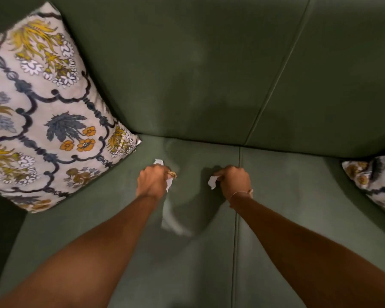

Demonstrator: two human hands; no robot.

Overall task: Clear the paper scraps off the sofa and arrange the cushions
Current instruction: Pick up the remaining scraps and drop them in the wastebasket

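Both hands down on the green sofa seat (298, 196), either side of centre. Left hand (152, 180) fisted around white paper scraps (169, 184), bits poking out top and bottom of the fist. Right hand (233, 180) curled, pinching another scrap (212, 182) at its fingertips, on the side facing the left hand. No loose scraps visible on the seat. Next up is likely the cushions: big floral cushion (42, 112) leans in the left back corner, nearer the left hand; second cushion (373, 181) at far right edge, tilted, mostly cut off
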